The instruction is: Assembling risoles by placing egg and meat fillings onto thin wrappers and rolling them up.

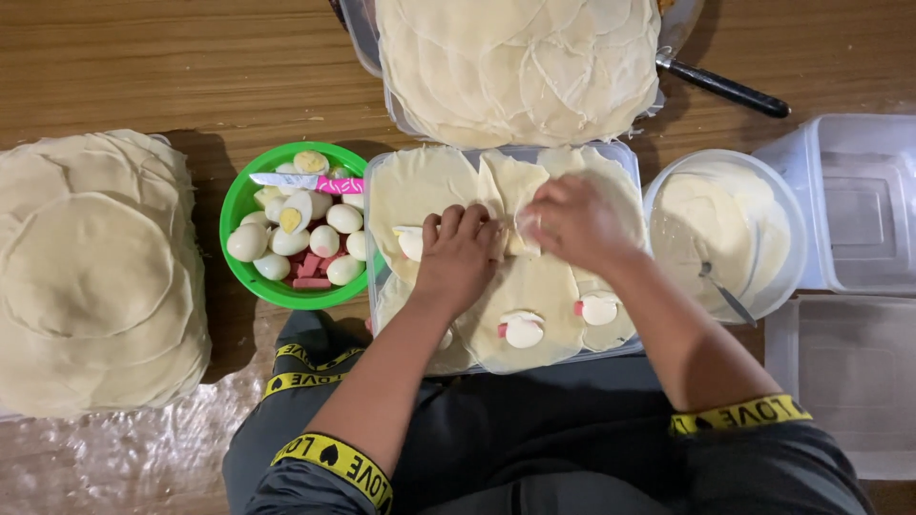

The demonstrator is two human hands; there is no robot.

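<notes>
Left hand (458, 250) flat, fingers pressed down on a wrapper (515, 205); right hand (572, 221) pinching its fold, mid-tray (382, 181); egg bowl (239, 205) at the tray's left edge

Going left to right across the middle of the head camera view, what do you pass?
Stack of round wrappers → green bowl of halved eggs → left hand → right hand, both on wrappers over a clear tray → white bowl of paste → clear container.
</notes>
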